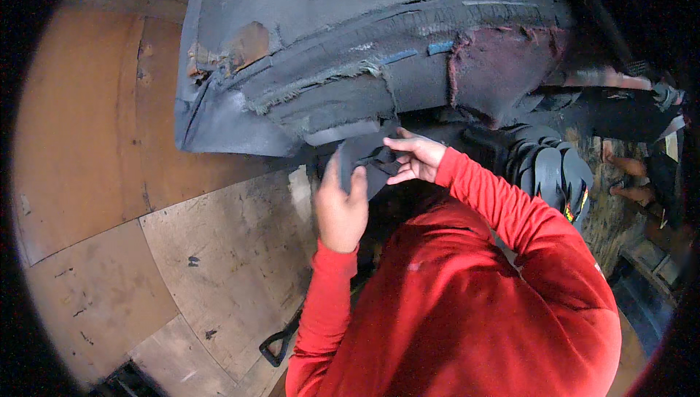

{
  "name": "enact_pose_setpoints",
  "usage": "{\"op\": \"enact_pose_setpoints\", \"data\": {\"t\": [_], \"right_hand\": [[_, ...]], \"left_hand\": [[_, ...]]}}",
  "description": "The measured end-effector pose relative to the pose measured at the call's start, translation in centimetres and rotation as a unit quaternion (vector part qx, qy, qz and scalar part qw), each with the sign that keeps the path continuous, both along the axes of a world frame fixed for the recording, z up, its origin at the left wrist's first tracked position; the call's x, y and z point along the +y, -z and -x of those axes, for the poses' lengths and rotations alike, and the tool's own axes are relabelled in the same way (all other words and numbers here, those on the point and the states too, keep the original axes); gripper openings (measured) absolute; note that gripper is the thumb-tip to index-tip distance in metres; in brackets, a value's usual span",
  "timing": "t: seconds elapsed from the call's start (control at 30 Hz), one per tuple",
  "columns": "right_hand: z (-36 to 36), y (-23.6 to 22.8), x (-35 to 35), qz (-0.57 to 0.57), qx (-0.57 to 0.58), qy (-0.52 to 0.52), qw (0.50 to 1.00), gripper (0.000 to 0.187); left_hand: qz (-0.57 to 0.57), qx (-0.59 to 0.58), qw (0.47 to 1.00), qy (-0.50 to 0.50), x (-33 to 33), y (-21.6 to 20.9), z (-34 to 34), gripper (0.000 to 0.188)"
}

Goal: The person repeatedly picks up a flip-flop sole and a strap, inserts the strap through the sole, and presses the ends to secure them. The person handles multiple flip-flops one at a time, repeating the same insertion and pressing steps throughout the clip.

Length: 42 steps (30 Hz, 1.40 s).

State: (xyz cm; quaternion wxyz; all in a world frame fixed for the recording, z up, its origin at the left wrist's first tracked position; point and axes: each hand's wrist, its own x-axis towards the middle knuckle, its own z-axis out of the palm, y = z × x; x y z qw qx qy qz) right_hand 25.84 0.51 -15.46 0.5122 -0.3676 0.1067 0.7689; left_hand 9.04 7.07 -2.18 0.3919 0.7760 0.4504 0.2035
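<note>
A dark grey, flat foam piece that looks like a flip-flop (357, 155), with a black strap-like part across it, is held up in front of my chest. My left hand (343, 211) grips its near left side, thumb on the face and fingers wrapped behind. At its right edge is my right hand (417, 156), its fingers bent and pinching the piece near the black part. Just beyond both hands runs the front edge of a dust-covered, padded bench (350, 94) with frayed cloth. What lies behind the piece is hidden.
Several dark flip-flop soles (548, 167) are stacked right of my right arm. Maroon cloth (503, 69) covers part of the bench. Brown wooden panels (84, 134) and pale floor boards (226, 251) lie left, with a black handle (274, 346). Another person's feet (633, 180) show far right.
</note>
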Motion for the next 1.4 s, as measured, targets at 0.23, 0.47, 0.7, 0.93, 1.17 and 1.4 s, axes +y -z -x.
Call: {"op": "enact_pose_setpoints", "data": {"t": [0.23, 0.47, 0.7, 0.93, 1.17, 1.4], "right_hand": [[1.5, -5.1, 1.9, -0.161, 0.039, -0.026, 0.986, 0.073], [6.1, -8.9, -2.4, -0.234, 0.053, -0.019, 0.971, 0.105], [4.9, -2.2, 3.3, -0.209, 0.063, 0.046, 0.975, 0.048], [6.0, 6.6, 2.8, -0.16, 0.128, 0.065, 0.977, 0.046], [1.7, 3.9, -2.7, 0.064, 0.055, 0.098, 0.992, 0.057], [-2.4, -3.6, -1.0, 0.028, -0.1, -0.046, 0.994, 0.109]], "left_hand": [[-0.028, -0.012, 0.999, -0.031, -3.1, -6.7, 2.9, 0.04], [0.001, -0.003, 0.999, -0.04, -9.9, -11.1, 9.8, 0.052], [-0.107, -0.028, 0.994, 0.024, -3.8, -3.0, 5.5, 0.06], [-0.084, 0.056, 0.994, 0.034, 0.4, 1.7, 1.7, 0.049], [0.12, 0.023, 0.992, -0.006, 1.7, 5.4, -2.0, 0.03], [0.168, -0.205, 0.956, -0.124, -0.5, 2.0, 0.9, 0.024]]}}
